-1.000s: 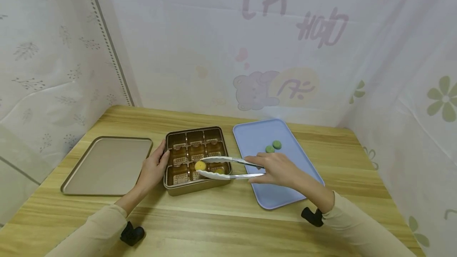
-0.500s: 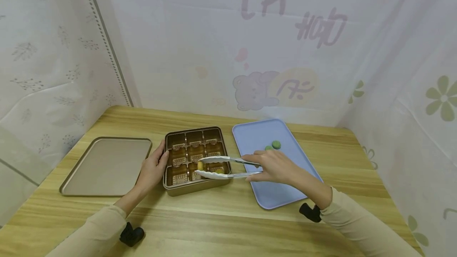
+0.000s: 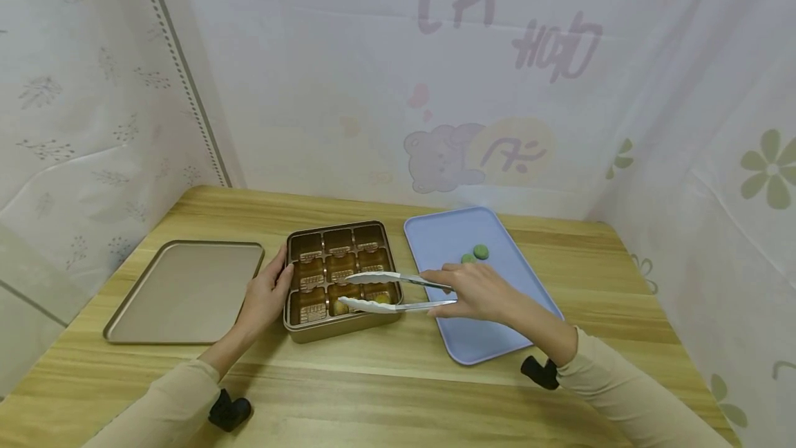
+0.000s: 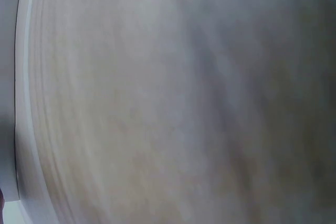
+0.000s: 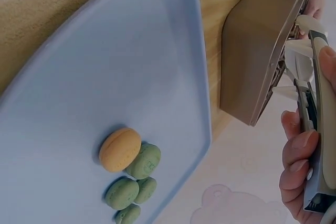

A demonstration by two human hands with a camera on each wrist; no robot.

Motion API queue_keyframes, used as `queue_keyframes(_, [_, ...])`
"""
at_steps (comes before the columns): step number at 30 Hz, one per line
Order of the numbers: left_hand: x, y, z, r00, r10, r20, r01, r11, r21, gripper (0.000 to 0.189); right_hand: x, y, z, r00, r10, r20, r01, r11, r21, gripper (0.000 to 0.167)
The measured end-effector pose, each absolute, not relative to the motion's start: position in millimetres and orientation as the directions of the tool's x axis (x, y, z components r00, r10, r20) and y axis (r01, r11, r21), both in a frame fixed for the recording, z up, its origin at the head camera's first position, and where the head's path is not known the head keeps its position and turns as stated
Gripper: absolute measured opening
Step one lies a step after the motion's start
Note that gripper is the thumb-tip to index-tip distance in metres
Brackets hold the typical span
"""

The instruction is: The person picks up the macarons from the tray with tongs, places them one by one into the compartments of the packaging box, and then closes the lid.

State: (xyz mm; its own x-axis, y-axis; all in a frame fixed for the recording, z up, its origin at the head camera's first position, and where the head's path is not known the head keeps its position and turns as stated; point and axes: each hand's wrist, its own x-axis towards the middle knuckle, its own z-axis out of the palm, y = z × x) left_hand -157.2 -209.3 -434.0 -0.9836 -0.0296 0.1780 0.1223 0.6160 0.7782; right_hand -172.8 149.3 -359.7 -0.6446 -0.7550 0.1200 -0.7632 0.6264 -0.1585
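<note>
My left hand point(image 3: 267, 292) holds the left side of a bronze box point(image 3: 342, 327) divided into several compartments, thumb at the rim. In my right hand point(image 3: 475, 290) are white-tipped metal tongs point(image 3: 376, 307), their arms spread apart over the front of the box. A yellow macaron point(image 3: 339, 308) lies in the front middle compartment, partly behind a tong tip. Another yellow macaron point(image 3: 381, 298) sits in the front right one. Right of the box, a light blue tray point(image 3: 485, 344) bears several green macarons point(image 3: 481, 252) and, in the right wrist view, an orange macaron point(image 5: 120, 149).
Left of the box lies a flat bronze lid or tray point(image 3: 186, 289). Everything stands on a wooden table point(image 3: 348, 399), with printed curtains point(image 3: 298, 88) behind and at the sides. The left wrist view is mostly a blurred close surface.
The tongs have spread and let go of the yellow macaron, which has dropped from between their tips into the front middle compartment. My left hand stays at the box.
</note>
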Motion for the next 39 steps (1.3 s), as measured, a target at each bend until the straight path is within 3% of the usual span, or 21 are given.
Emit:
queue_keyframes(9, [-157.4,-209.7,-436.1,-0.985,-0.026,0.168,0.115,0.625,0.772,0.053,-167.9,162.1,-368.3,-0.647,-0.748,0.148,-0.759,0.612,-0.222,0.058])
queue_keyframes(19, [-157.0,-209.1,-435.2,-0.985,-0.025,0.173,0.120,0.622,0.773,0.053,-151.5,215.9,-382.8,-0.682,-0.670,0.294,-0.732,0.622,-0.279,0.057])
queue_keyframes(26, [-157.5,-209.2,-435.3,-0.983,-0.027,0.183,0.127,0.621,0.774,0.053,-129.0,267.7,-388.7,-0.773,-0.562,0.295,-0.635,0.694,-0.340,0.053])
queue_keyframes(39, [-157.1,-210.0,-433.7,-0.986,-0.019,0.168,0.120,0.621,0.775,0.054,-101.7,327.8,-398.2,-0.854,-0.437,0.282,-0.494,0.852,-0.176,0.058])
